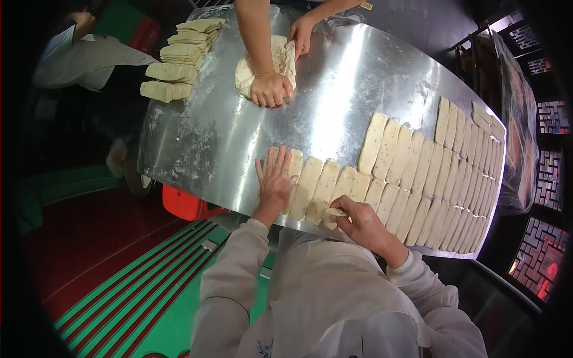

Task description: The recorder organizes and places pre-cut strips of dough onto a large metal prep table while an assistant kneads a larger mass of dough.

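Long flat strips of dough (306,188) lie side by side along the near edge of a metal table (206,147). My left hand (275,183) rests flat with spread fingers on the leftmost strips, covering part of them. Over the near ends of the strips to its right, my right hand (360,219) pinches a small piece of dough (332,215) between thumb and fingers. More rows of strips (398,156) spread across the right part of the table, their sides touching or close together.
Across the table, another person's hands (271,89) press a large lump of dough (244,74). Stacks of dough slabs (181,56) stand at the far left edge. A red plastic stool (183,203) is below the near left edge. Another person in an apron (89,62) stands at the left.
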The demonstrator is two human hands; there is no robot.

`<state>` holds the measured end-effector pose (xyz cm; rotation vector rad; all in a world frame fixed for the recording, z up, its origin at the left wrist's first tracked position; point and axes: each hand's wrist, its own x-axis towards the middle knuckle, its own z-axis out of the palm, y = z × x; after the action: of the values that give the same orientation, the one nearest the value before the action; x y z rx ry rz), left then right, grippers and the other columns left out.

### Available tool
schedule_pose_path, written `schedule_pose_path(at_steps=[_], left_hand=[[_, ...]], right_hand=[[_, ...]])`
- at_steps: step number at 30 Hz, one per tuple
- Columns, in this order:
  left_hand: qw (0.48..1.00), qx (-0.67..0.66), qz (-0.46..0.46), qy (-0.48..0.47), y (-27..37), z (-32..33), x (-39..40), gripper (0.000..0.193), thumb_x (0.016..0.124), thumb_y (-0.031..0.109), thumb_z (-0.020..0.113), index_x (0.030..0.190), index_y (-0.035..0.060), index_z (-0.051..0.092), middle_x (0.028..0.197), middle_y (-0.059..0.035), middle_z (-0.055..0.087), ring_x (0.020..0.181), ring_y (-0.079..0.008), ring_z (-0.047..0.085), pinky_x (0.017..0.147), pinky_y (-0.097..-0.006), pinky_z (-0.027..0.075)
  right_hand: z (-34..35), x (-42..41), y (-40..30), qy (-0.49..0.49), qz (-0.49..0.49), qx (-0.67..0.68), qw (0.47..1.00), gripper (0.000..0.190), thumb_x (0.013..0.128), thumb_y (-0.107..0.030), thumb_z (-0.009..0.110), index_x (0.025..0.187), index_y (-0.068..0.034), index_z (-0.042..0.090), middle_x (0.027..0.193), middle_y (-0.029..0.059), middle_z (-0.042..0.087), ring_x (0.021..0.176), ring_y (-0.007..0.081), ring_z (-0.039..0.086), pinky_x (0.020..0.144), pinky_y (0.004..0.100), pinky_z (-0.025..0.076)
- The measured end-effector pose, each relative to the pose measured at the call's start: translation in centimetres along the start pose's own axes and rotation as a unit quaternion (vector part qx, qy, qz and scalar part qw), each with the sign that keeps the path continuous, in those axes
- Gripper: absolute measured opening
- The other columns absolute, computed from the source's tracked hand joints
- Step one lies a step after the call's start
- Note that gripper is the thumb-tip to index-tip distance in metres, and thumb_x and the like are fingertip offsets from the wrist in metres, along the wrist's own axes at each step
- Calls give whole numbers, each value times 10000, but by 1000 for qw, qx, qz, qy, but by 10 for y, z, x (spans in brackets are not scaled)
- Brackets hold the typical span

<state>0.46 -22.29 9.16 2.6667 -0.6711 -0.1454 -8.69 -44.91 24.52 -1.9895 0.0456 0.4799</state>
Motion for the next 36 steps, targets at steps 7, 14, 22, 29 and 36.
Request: schedule_pose_path(at_steps=[7, 14, 22, 29, 36], left_hand=[[999, -47, -1, -20, 26, 13, 15, 609, 942, 372, 563, 1447, 52, 442, 1549, -95, 349, 1462, -310, 243, 1180, -548, 121], [624, -704, -247, -230, 88, 6, 20, 399, 929, 326, 636, 1093, -36, 672, 1063, -100, 688, 1057, -153, 597, 911, -300, 458], [852, -495, -168, -36, 113, 84, 83, 533, 839, 79, 654, 1343, -33, 522, 1219, -220, 627, 1109, -271, 634, 954, -352, 479], [954, -266, -122, -68, 128, 72, 104, 706, 842, 67, 684, 1473, 5, 372, 1103, -273, 651, 992, -352, 661, 878, -389, 511], [986, -98, -76, -112, 142, 59, 101, 720, 855, 178, 697, 1473, 4, 371, 1323, -197, 525, 1229, -360, 486, 1043, -453, 365]], right_hand=[[-12, 2, -4, 2, -59, 22, 998, 176, 875, -42, 636, 1029, -13, 554, 784, 202, 642, 702, 375, 652, 618, 426, 500], [-78, 69, 32, 78, 35, 107, 991, 130, 940, -78, 616, 1038, 1, 585, 842, 56, 638, 765, 111, 604, 692, 280, 513], [-134, 192, 135, 83, 48, 12, 995, 168, 918, -112, 610, 1027, 15, 596, 846, 113, 653, 744, 186, 628, 677, 328, 522], [-145, 223, 169, 58, 63, -51, 995, 162, 916, -82, 608, 1050, 10, 609, 808, 87, 643, 639, 156, 615, 553, 313, 524], [-121, 194, 155, 175, -7, -311, 934, 332, 851, -97, 632, 1170, -11, 590, 1221, 201, 604, 1138, 358, 570, 889, 419, 488]])
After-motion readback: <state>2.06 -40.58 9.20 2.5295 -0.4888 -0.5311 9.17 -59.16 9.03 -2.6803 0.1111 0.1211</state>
